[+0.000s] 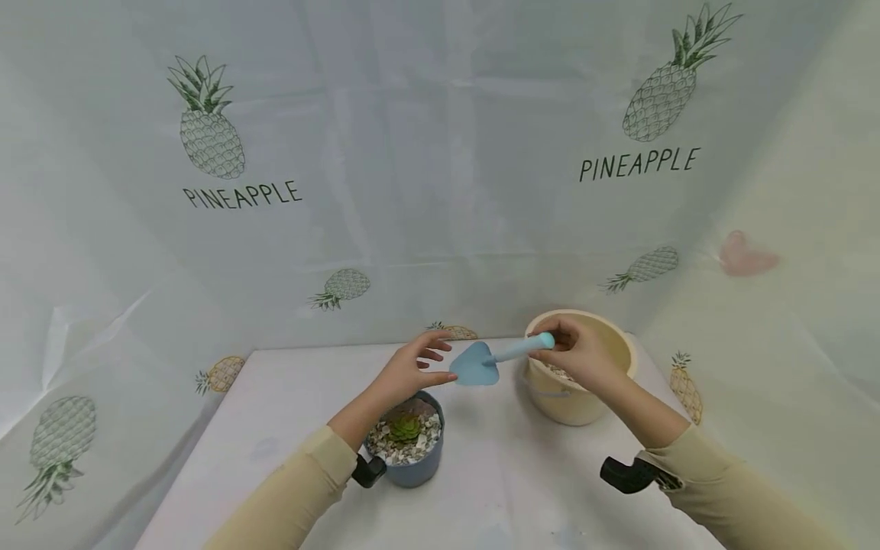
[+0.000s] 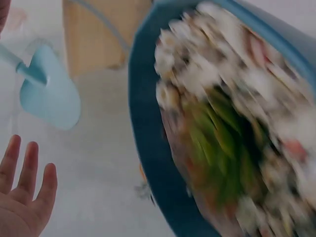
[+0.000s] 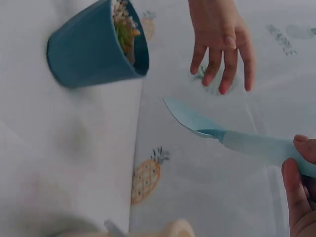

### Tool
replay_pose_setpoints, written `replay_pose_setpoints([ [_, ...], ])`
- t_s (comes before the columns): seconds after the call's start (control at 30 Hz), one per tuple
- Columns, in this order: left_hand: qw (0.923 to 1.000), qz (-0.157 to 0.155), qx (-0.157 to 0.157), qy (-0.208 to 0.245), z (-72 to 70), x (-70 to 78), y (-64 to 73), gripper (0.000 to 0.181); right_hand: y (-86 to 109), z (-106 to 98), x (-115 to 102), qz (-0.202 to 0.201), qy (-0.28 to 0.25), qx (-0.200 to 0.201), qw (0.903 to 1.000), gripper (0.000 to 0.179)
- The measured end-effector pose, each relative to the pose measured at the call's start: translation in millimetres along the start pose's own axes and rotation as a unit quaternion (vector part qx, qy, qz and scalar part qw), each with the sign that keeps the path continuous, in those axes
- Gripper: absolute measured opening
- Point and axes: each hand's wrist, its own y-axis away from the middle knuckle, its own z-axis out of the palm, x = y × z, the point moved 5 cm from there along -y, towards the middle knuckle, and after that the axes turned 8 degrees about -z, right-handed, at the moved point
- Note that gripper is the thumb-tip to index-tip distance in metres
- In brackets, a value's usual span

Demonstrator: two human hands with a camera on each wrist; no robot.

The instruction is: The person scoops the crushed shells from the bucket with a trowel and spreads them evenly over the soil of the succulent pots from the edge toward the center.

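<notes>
My right hand (image 1: 580, 353) pinches the handle end of a light blue hand trowel (image 1: 476, 365), its blade pointing left, in the air in front of the cream bucket (image 1: 574, 412). Fingers spread, my left hand (image 1: 412, 370) is beside the blade; the right wrist view shows a gap between this hand (image 3: 222, 47) and the trowel (image 3: 192, 118). Below the left hand stands a blue-grey pot (image 1: 421, 467) holding a green succulent (image 1: 405, 429) among pale pebbles. The left wrist view has the succulent (image 2: 222, 148) close up and blurred.
The bucket stands at the right rear of the white table (image 1: 289, 397), with pale pebbles inside and a thin handle hanging at its front. Behind the table hangs a pale sheet (image 1: 426, 191) printed with pineapples. Dark cameras are strapped to both wrists.
</notes>
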Motion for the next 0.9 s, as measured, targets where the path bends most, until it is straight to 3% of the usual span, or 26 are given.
replay_pose_setpoints([
  [0.3,0.9987,-0.018,-0.044,0.017,68.4,14.3,-43.3,0.071,30.2,-62.4,4.4,-0.003,0.07,0.106,0.9919,0.029],
  [0.4,0.9989,-0.017,-0.04,0.015,86.6,17.0,-53.9,0.073,37.6,-80.4,4.2,-0.004,0.093,0.125,0.9877,0.031],
  [0.5,0.9994,-0.009,-0.026,-0.02,101.6,15.0,-62.8,0.072,43.0,-96.9,4.2,-0.008,0.132,0.138,0.9815,0.03],
  [0.67,0.997,0.01,0.004,-0.077,125.4,5.2,-74.5,0.072,49.9,-115.4,17.8,0.022,0.186,0.13,0.9736,0.03],
  [0.9,0.9972,0.012,0.031,-0.068,140.1,2.7,-86.7,0.067,47.3,-122.3,52.1,0.055,0.235,0.098,0.9654,0.028],
])
